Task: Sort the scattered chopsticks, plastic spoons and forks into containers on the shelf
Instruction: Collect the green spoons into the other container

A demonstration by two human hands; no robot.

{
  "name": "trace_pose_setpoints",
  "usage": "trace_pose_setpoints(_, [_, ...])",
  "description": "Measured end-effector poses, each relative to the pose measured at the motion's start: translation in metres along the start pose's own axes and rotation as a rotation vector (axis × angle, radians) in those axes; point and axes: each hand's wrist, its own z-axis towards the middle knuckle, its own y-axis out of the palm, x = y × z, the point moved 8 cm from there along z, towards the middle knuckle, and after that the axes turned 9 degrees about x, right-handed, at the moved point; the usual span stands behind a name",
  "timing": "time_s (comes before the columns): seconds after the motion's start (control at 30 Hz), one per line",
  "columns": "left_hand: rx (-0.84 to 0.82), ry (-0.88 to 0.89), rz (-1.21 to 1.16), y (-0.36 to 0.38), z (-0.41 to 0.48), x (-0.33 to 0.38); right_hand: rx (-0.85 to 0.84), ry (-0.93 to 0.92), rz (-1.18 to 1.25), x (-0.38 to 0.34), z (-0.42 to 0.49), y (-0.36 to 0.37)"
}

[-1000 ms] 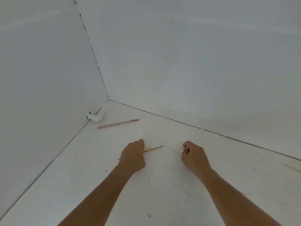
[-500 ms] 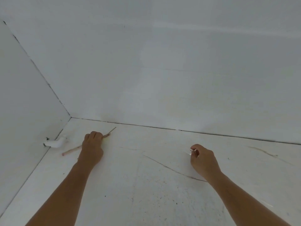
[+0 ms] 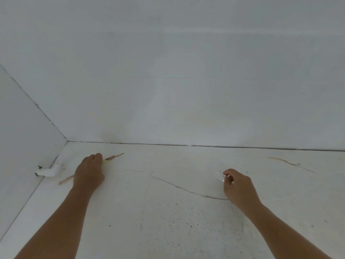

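head view: the left hand has slid away from the middle, out toward the left wall, and now sits on the chopstick near the corner, so that stick looks like the pickup in progress. its fingers curl down around the chopstick, knuckles up, wood poking out on both sides; one stick or two, can't tell. the right hand stays well apart on the right, wrist low, thumb and fingertips pinching a clear plastic utensil, probably a fork. a white object lies against the left wall on the white surface. no containers in sight, so sorting comes later.
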Motion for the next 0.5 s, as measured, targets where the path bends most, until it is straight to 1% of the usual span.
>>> trace_pose_setpoints(0.13, [-0.003, 0.115, 0.068, -0.006, 0.002, 0.006, 0.011, -0.002, -0.012, 0.010, -0.006, -0.006])
trace_pose_setpoints(0.23, [0.018, 0.112, 0.038, -0.021, 0.003, 0.014, 0.001, -0.001, -0.011, 0.011, -0.009, -0.006])
trace_pose_setpoints(0.33, [0.140, 0.035, -0.045, -0.054, 0.013, 0.018, -0.006, -0.019, -0.012, 0.004, -0.012, -0.007])
trace_pose_setpoints(0.4, [0.235, -0.064, -0.107, -0.084, 0.021, 0.016, -0.007, -0.021, -0.002, -0.001, -0.012, -0.008])
trace_pose_setpoints(0.43, [0.252, -0.119, -0.131, -0.097, 0.026, 0.013, -0.007, -0.021, 0.005, -0.003, -0.012, -0.008])
trace_pose_setpoints(0.5, [0.224, -0.206, -0.175, -0.116, 0.037, 0.005, -0.007, -0.016, 0.010, -0.010, -0.011, -0.009])
